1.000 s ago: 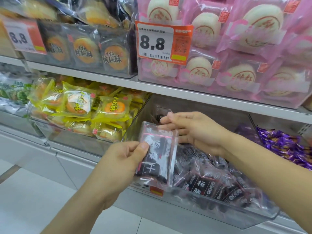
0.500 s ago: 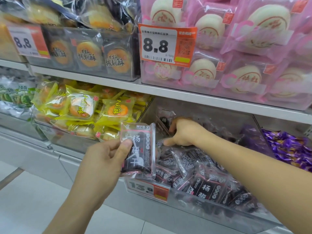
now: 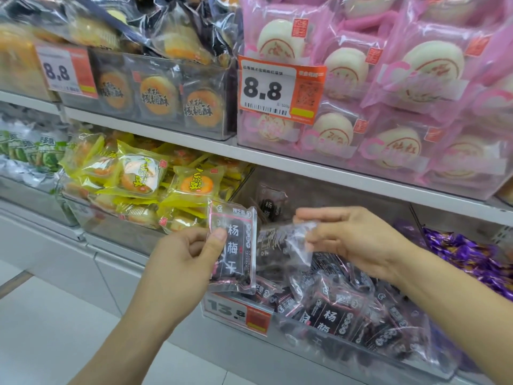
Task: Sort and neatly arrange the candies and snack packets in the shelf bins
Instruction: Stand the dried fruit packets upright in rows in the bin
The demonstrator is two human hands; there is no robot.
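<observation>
My left hand [image 3: 183, 257] grips a black snack packet [image 3: 236, 254] with white characters, held upright in front of the clear bin [image 3: 361, 354] on the lower shelf. That bin holds several more black packets [image 3: 333, 309] lying in a loose heap. My right hand [image 3: 352, 240] hovers over the bin and pinches a second black packet [image 3: 286, 245] by its clear edge, lifted just above the heap. One black packet [image 3: 270, 202] stands against the bin's back wall.
Left of the black bin sits a bin of yellow pastry packets [image 3: 144, 184]; purple candies [image 3: 466, 257] fill the bin on the right. The upper shelf carries dark-wrapped walnut cakes [image 3: 158, 98] and pink-wrapped buns [image 3: 388, 107]. A 13.8 price tag [image 3: 236, 312] hangs on the bin's front.
My right hand came back out of the rear of the bin with a second black packet pinched in it. My left hand stayed near the bin's front corner with its packet.
</observation>
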